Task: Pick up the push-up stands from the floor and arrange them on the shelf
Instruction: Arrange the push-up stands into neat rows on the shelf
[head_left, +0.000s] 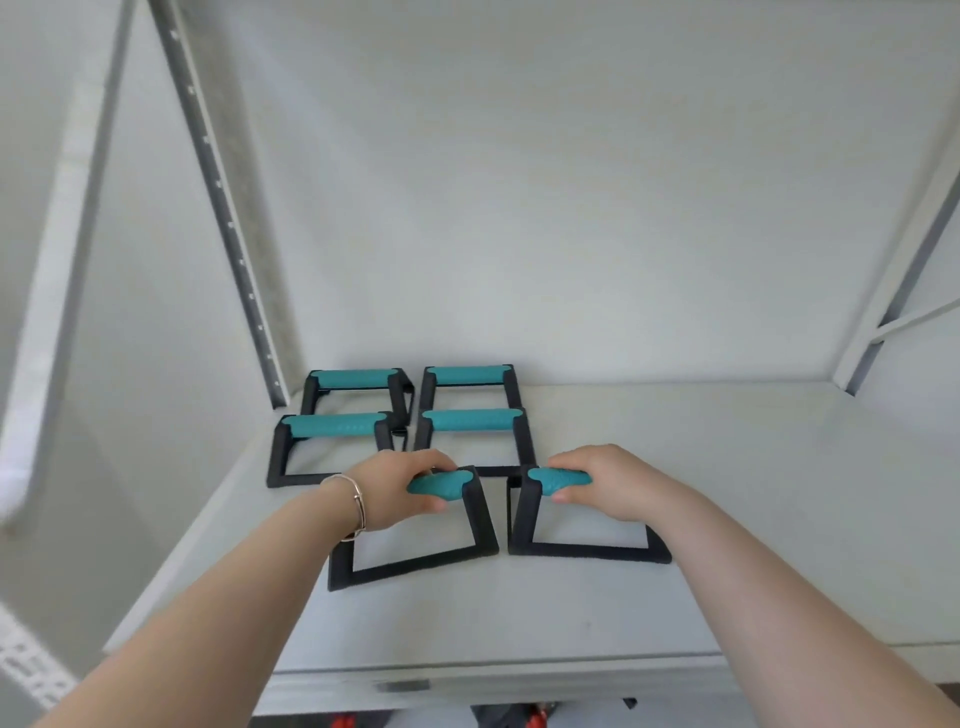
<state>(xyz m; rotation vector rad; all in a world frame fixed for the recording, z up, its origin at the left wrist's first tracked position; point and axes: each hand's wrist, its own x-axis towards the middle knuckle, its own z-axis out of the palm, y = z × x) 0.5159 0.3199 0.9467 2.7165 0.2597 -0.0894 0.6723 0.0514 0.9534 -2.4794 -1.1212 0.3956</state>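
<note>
Two push-up stands sit on the shelf (727, 467) in front of four placed ones: left stand (415, 540) skewed, right stand (582, 525) square. Left hand (400, 488) and right hand (608, 483) each have fingers clamped round a teal grip lying crosswise.

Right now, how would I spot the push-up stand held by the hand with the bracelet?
Find the white shelf holding six stands with teal grips in two columns. Take the left column and the stand nearest the front edge. Unlike the four behind it, the left hand grips its handle, and its black base sits slightly skewed.
</note>
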